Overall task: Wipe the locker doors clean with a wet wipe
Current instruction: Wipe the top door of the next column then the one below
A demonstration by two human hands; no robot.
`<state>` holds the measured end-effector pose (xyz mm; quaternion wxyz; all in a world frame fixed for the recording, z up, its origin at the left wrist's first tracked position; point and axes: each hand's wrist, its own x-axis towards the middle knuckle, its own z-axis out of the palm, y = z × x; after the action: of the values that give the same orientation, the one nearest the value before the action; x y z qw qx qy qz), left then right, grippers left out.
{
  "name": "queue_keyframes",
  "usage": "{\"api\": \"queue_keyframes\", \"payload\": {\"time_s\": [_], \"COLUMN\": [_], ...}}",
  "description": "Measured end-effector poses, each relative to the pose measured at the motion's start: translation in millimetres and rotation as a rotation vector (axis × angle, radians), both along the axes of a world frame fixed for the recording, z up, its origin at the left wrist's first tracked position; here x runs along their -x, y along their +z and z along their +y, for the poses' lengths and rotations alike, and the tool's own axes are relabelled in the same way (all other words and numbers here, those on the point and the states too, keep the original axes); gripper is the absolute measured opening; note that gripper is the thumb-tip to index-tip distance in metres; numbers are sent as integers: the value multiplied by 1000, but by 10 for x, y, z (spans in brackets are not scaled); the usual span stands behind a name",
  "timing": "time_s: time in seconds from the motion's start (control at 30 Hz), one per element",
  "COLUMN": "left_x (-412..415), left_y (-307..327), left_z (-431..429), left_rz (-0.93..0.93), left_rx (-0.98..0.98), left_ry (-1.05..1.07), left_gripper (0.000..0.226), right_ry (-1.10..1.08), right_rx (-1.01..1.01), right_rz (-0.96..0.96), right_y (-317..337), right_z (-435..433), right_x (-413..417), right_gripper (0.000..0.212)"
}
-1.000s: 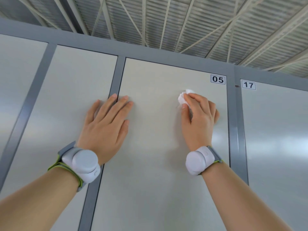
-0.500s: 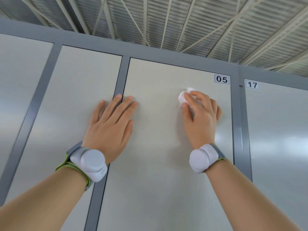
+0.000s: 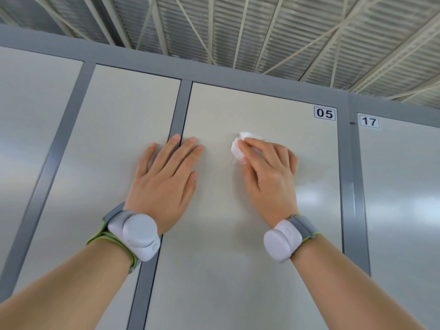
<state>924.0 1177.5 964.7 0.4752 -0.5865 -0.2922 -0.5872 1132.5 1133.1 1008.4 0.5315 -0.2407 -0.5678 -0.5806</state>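
Overhead: corrugated metal ceiling (image 3: pixel 238 32) with pale steel trusses, shot from a low upward angle. Below it, a grey metal locker frame (image 3: pixel 238 75) holds a row of flat cream panels.

Centre panel: cream locker door (image 3: pixel 226 270) with a small white corner label (image 3: pixel 324 113) top right, black print "05". The neighbouring right-hand door (image 3: pixel 404 210) carries a matching white tag (image 3: pixel 369 121) top left, reads "17". Both doors show soft glare patches.

Left hand (image 3: pixel 164 184): flat, fingers straight and slightly spread, palm against the surface, holding nothing. It straddles the grey vertical frame strip (image 3: pixel 176 120). Little finger is on the unlabelled cream door (image 3: pixel 107 163) to the left, ring fingertip on the strip, middle finger, index and thumb on door 05.

Right hand (image 3: pixel 269 177): fingers curled over a white crumpled wet wipe (image 3: pixel 238 146), thumb tip at its lower edge, pinching it against door 05. The wipe sits in the door's upper part, about mid-width, below and left of the "05" label, near the left hand's index fingertip but apart from it.

Each wrist wears a white rounded puck unit on a grey strap with lime edging: left wrist unit (image 3: pixel 138 234), right wrist unit (image 3: pixel 282 240).
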Motion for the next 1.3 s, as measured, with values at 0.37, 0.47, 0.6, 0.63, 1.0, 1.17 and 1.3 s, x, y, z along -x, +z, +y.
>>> {"api": "queue_keyframes", "payload": {"time_s": [0.37, 0.47, 0.6, 0.63, 1.0, 1.17, 1.3], "left_x": [-104, -296, -585, -631, -791, -856, -795], "left_y": [52, 207, 481, 522, 741, 779, 577], "left_z": [-123, -292, -393, -387, -351, -379, -298], "left_rz": [-54, -12, 160, 180, 231, 258, 303], "left_rx": [50, 20, -38, -42, -174, -167, -220], "left_ry": [-171, -298, -272, -259, -130, -158, -141], "left_gripper": [48, 47, 46, 45, 33, 26, 20], "right_ry": [198, 243, 278, 291, 125, 5, -35], "right_rx": [79, 104, 155, 171, 91, 36, 1], "right_rz": [273, 310, 359, 366, 229, 194, 183], "right_y": [175, 163, 174, 170, -68, -96, -112], "right_z": [-63, -79, -108, -121, -150, -57, -38], "right_x": [-171, -138, -154, -161, -698, -736, -741], "right_gripper": [15, 17, 30, 33, 39, 38, 38]}}
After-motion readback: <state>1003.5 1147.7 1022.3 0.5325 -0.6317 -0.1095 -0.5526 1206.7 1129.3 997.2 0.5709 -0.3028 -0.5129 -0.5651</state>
